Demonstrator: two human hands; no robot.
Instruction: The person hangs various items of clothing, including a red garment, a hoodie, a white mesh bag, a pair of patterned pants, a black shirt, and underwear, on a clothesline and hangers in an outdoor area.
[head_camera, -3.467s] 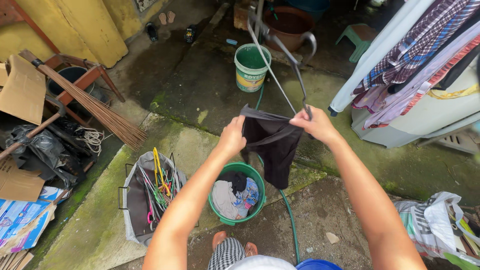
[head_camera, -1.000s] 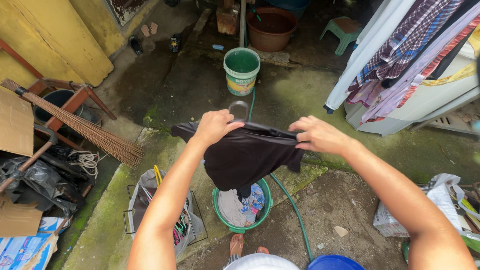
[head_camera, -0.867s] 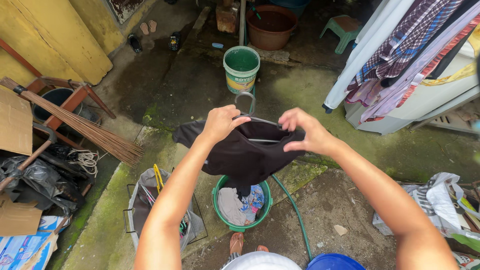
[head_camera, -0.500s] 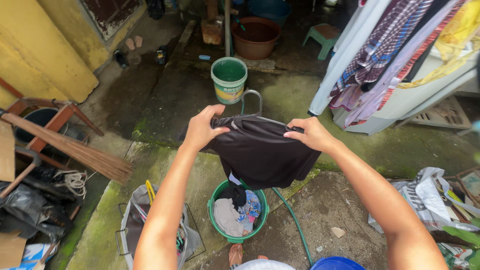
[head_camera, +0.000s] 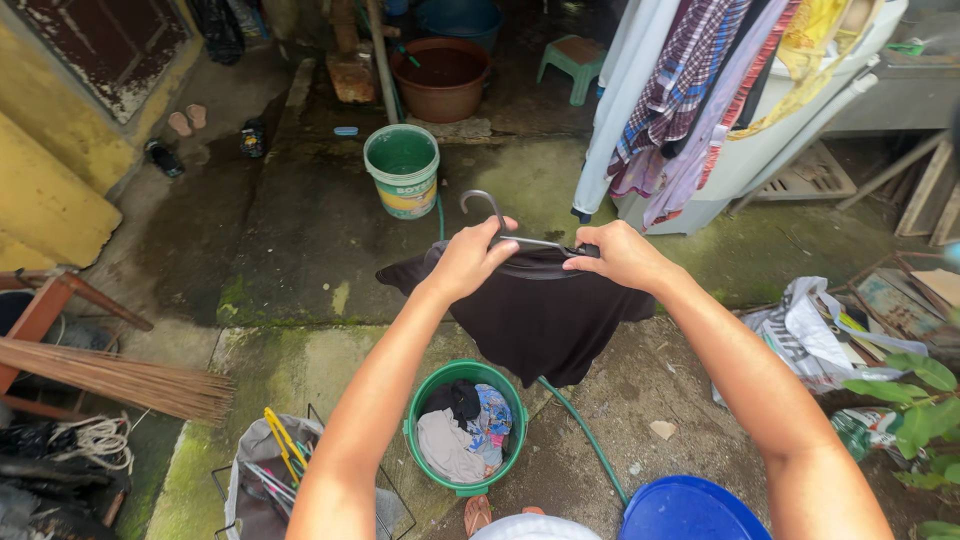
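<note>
A wet black shirt (head_camera: 535, 315) hangs on a grey wire hanger (head_camera: 490, 212) in front of me. My left hand (head_camera: 466, 258) grips the shirt's left shoulder and the hanger wire. My right hand (head_camera: 618, 254) pinches the right shoulder over the hanger's end. The hanger's hook sticks up between my hands. Below the shirt stands a green bucket (head_camera: 418, 405) with several wrung clothes inside.
A basket of coloured hangers (head_camera: 268, 478) sits at lower left, a green hose (head_camera: 585, 440) runs past the bucket. A green-rimmed pail (head_camera: 401, 168), brown basin (head_camera: 441, 78) and green stool (head_camera: 574, 62) stand ahead. Hung laundry (head_camera: 690, 95) fills the upper right; a broom (head_camera: 110, 375) lies at left, a blue tub (head_camera: 685, 512) near my feet.
My hands have lifted and spread the black shirt onto the hanger; the shoulders now sit over the wire. My view has tilted up and forward.
</note>
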